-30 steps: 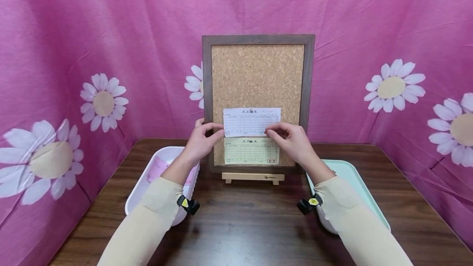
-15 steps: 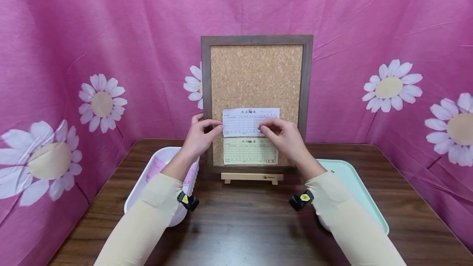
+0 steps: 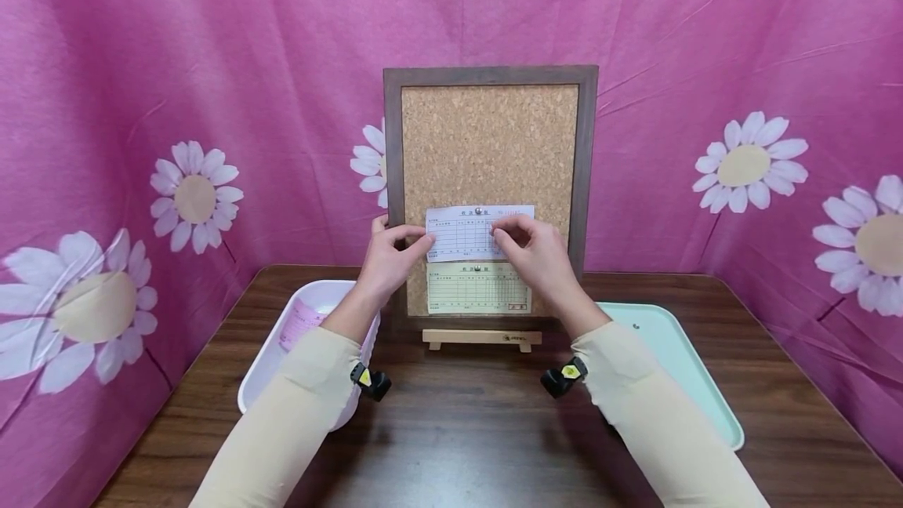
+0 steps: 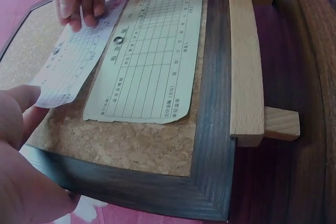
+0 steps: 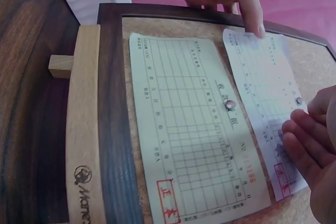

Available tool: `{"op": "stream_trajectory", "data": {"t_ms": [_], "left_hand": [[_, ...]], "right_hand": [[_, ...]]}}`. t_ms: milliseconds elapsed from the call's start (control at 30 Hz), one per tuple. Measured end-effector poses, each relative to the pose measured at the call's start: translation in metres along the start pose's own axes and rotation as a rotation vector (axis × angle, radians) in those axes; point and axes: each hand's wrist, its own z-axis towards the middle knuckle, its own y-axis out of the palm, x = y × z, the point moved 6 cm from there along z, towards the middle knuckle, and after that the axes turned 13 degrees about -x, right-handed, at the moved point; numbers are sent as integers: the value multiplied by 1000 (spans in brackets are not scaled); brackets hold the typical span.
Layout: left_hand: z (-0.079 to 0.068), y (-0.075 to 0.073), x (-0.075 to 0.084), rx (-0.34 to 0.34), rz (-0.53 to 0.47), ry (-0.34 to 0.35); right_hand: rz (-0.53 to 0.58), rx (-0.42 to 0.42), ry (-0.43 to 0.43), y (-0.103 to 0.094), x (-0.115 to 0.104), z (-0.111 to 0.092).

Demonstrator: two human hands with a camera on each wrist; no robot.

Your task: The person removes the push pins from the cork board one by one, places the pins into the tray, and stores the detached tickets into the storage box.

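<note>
A white printed receipt slip [image 3: 455, 235] hangs on the framed cork board [image 3: 490, 143], with a pushpin [image 3: 478, 211] at its top middle. Directly below it is a pale green receipt slip [image 3: 473, 288], held by its own pushpin [image 5: 230, 105]. My left hand [image 3: 388, 257] pinches the white slip's left edge, thumb in front; its other fingers are at the board's side frame. My right hand [image 3: 539, 253] holds nothing; its fingertips rest on the right half of the white slip, below and right of the pin, covering part of the print.
The board stands on a light wooden easel ledge [image 3: 482, 337] on the dark wood table [image 3: 451, 429]. To the left is a white tray [image 3: 254, 382] holding pink slips [image 3: 299, 325]. A mint green tray [image 3: 694, 367] lies at the right, partly under the right sleeve.
My right hand has moved left and up across the white slip from near its lower right. My left thumb has shifted slightly further onto the slip's left edge.
</note>
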Motion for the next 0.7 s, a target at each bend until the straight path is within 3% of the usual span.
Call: {"op": "stream_trajectory", "data": {"t_ms": [367,700], "left_hand": [[1,4,2,63,-28,3],[4,8,0,108,-48,12]], "right_hand": [[-89,84,-7,1,-11,8],[-64,72,37,6,-18,19]]}}
